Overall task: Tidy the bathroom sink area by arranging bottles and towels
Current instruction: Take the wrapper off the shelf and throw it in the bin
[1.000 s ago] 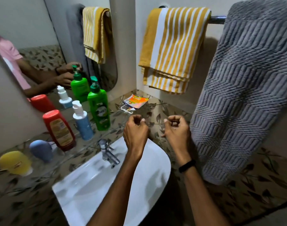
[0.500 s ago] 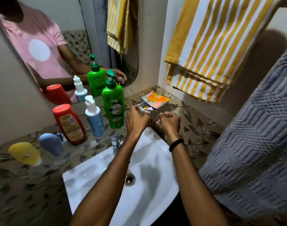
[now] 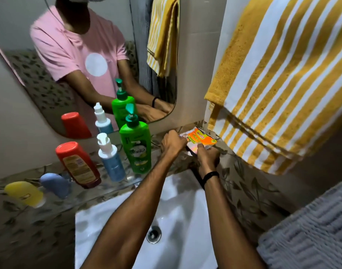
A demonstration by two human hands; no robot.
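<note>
I have both arms stretched forward, forearms converging so the hands meet close together. My left hand (image 3: 173, 141) lies knuckles-up, fingers curled, pinching the left edge of a packet (image 3: 200, 139). My right hand (image 3: 208, 155), just beside it and slightly nearer me, grips the packet's near edge. A black band (image 3: 211, 174) circles my right wrist.

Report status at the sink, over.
Left hand and right hand both hold the orange packet. Packet at the shelf corner. Green pump bottle close left, striped towel close right.
</note>
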